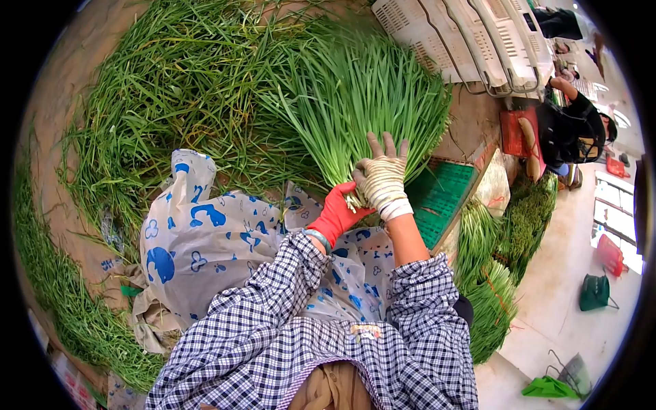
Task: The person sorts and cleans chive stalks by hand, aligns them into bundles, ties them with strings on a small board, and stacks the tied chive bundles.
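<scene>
A thick bunch of long green leafy stalks [362, 102] fans out away from me, its pale cut ends toward my body. My left hand [336, 213], in a red glove, is wrapped round the base of the bunch. Over the lower stalks lies my right hand [384, 174], in a cream knitted glove with grey fingertips, its fingers spread and pointing up the leaves. Loose green leaves [184, 89] are heaped to the left of the bunch. A white plastic sheet with blue prints [212, 232] covers my lap.
White plastic crates [465, 41] stand at the top right. A green mesh tray [444, 195] lies right of my hands, beside bundled greens [485, 301]. Another person [581, 123] is at the far right. A green bucket [594, 292] sits on the pale floor.
</scene>
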Available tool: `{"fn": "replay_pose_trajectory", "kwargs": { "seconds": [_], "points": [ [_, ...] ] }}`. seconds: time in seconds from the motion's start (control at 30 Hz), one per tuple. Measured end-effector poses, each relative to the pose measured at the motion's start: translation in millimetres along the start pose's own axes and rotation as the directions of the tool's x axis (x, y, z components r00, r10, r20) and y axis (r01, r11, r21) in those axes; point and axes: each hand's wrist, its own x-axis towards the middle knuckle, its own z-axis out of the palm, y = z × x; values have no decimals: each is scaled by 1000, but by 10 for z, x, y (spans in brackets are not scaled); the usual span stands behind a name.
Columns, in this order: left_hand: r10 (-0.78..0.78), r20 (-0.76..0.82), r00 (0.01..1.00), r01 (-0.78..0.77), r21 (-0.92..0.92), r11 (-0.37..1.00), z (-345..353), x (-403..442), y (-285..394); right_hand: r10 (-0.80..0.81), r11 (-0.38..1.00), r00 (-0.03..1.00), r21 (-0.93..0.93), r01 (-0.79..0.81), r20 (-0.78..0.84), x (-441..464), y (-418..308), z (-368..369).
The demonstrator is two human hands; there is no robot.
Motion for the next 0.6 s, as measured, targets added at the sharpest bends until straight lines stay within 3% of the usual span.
{"fn": "replay_pose_trajectory", "kwargs": {
  "seconds": [0.1,0.17,0.37,0.43,0.5,0.57,0.6],
  "points": [
    [-146,-36,989,128,-308,943,-8,21,-26,68,997,997,-35,-67,48,20,-29,-10],
    [-117,-32,993,102,-300,948,-66,51,-41,19,984,997,-177,-5,78,82,-58,66],
    [-81,42,996,88,-225,970,-28,-6,-4,-139,982,989,-126,144,50,278,-39,203],
    [-104,44,994,112,-257,960,-19,-8,1,-160,950,968,-238,205,195,318,-44,94],
    [-122,33,992,126,-293,948,-23,-4,15,-213,951,970,-205,233,114,274,49,143],
    [-144,23,989,144,-306,941,-28,-15,18,-157,987,988,-45,157,16,201,97,98],
    [-152,18,988,150,-311,938,4,-39,35,-209,977,970,17,212,-124,171,164,132]
  ]
}}
